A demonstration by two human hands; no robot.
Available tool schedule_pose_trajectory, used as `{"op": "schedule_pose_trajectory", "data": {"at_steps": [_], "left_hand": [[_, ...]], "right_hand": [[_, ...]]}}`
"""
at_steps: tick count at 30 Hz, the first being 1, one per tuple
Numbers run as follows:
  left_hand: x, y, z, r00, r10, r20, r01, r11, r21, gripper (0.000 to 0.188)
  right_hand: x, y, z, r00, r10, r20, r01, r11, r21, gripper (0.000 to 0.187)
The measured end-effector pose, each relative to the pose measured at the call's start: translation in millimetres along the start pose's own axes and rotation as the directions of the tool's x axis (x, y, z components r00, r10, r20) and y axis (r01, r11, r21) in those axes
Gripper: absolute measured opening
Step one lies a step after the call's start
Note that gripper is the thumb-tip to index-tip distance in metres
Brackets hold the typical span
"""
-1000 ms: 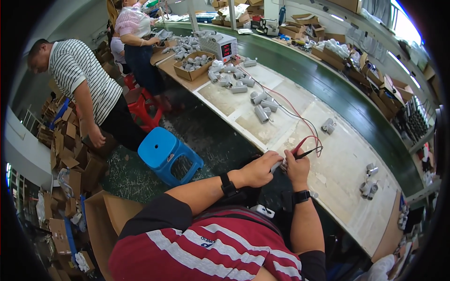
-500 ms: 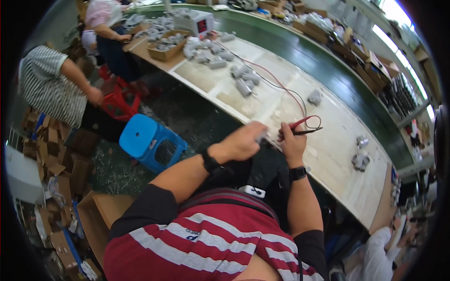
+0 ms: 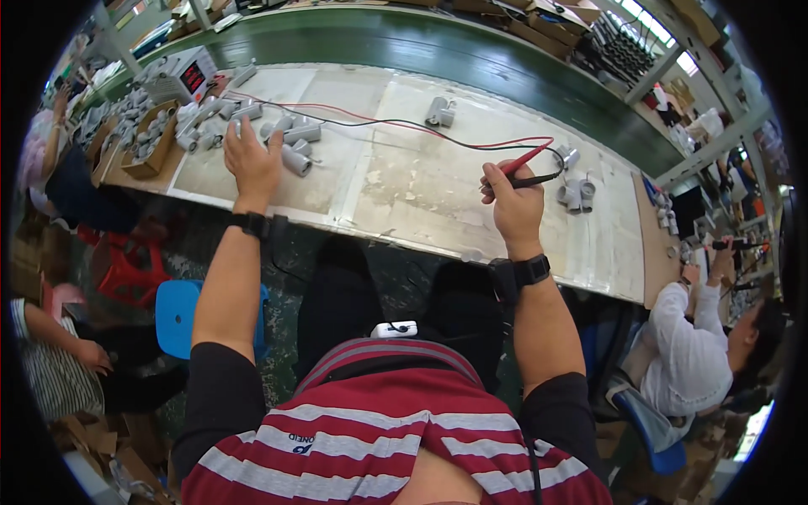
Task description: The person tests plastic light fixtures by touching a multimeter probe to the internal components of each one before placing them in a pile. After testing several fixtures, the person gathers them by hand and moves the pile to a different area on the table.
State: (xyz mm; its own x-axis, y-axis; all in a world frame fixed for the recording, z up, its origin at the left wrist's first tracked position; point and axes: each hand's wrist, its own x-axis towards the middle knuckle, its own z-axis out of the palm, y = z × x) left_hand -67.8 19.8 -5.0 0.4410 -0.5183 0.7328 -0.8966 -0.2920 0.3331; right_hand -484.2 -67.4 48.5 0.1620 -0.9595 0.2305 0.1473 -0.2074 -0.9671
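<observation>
My left hand [image 3: 252, 164] is over the left part of the worktable [image 3: 404, 181], fingers apart, holding nothing visible. Its fingertips are at a loose group of grey cylindrical parts [image 3: 296, 158]; whether they touch is hard to tell. In my right hand [image 3: 515, 210], above the table's right half, are a red test probe [image 3: 528, 156] and a black test probe [image 3: 535, 180], gripped together. Their red and black leads [image 3: 396, 121] run left across the tabletop toward a boxy white meter [image 3: 178, 77] with a red lit display.
Grey parts [image 3: 440, 112] stand near the far edge, and more [image 3: 576, 195] lie right of my right hand. A cardboard box [image 3: 151, 143] of grey parts is at the left end. Beside my left arm is a blue stool [image 3: 178, 318]. A person in white [image 3: 686, 353] sits at right.
My left hand has moved from beside my right hand at the table edge to the grey parts on the left. My right hand keeps the probes. The view has turned.
</observation>
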Motion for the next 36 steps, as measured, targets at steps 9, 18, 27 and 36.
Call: {"op": "schedule_pose_trajectory", "data": {"at_steps": [9, 18, 27, 36], "left_hand": [[4, 211, 87, 0.723, 0.582, 0.372, -0.319, 0.759, -0.568, 0.047], [38, 253, 141, 0.547, 0.378, 0.747, -0.249, 0.925, -0.286, 0.055], [-77, 181, -14, 0.397, 0.17, 0.902, 0.897, 0.134, -0.42, 0.048], [-102, 156, -88, 0.204, 0.128, 0.971, 0.828, -0.551, -0.101, 0.042]], "right_hand": [[32, -45, 9, 0.99, -0.133, 0.052, 0.137, 0.986, -0.095, 0.017], [20, -36, -5, 0.993, -0.108, 0.036, 0.113, 0.977, -0.18, 0.015], [25, -28, 20, 0.999, -0.017, 0.045, 0.015, 0.999, 0.035, 0.017], [-14, 26, 72, 0.967, 0.178, 0.182, -0.198, 0.975, 0.098, 0.019]]}}
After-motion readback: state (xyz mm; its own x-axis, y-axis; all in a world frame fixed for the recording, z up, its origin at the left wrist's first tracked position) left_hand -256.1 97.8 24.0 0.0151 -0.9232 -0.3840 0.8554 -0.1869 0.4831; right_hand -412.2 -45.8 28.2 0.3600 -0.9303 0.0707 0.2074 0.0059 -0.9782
